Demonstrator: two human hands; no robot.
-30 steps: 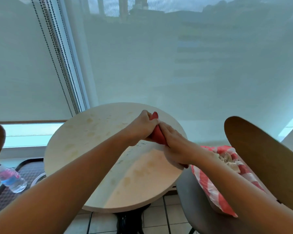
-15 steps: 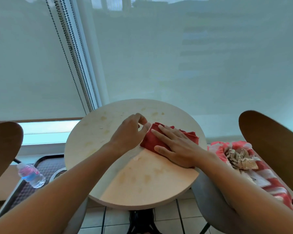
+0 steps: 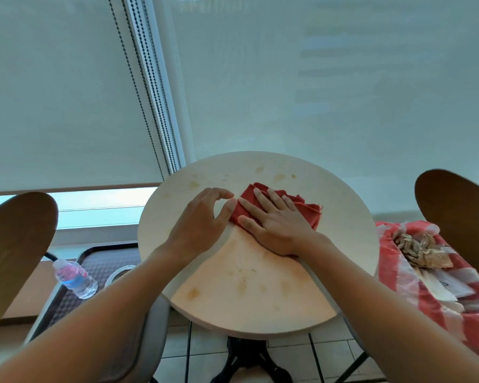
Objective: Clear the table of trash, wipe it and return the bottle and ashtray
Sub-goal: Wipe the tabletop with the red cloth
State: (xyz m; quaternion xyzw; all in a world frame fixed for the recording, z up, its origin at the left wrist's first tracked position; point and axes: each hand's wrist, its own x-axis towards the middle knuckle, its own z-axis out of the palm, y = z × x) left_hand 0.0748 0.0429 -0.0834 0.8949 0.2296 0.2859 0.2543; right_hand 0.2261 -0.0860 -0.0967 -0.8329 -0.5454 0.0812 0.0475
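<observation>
right hand: my right hand (image 3: pixel 278 226) lies flat on the red cloth (image 3: pixel 307 210), fingers (image 3: pixel 263 199) straight and slightly spread, pressing it onto the counter (image 3: pixel 340 205)
left hand: my left hand (image 3: pixel 202 219) sits just left of the cloth, thumb tip touching its left edge, fingers curled in a loose arc above; cannot tell if they pinch the fabric
cloth: crumpled, folded, on the far half of the round counter, mostly under my right palm
counter: round, pale top, yellowish stains along the far edge and across the near half
bottle: plastic water bottle (image 3: pixel 74 277), lying tilted on a dark tray (image 3: pixel 100 261) on the left chair's seat, well apart from the counter top
ashtray: round pale rim (image 3: pixel 119 273) on the same tray, just right of the bottle, partly hidden behind my left forearm; looks like the ashtray, not certain
trash: crumpled brown paper (image 3: pixel 423 250) and white scraps inside a red-and-white striped bag (image 3: pixel 398 272) on the right chair
chairs: brown curved backs left (image 3: pixel 14 244) and right (image 3: pixel 459 214) of the counter
background: window blinds with bead chains (image 3: pixel 147 87)
</observation>
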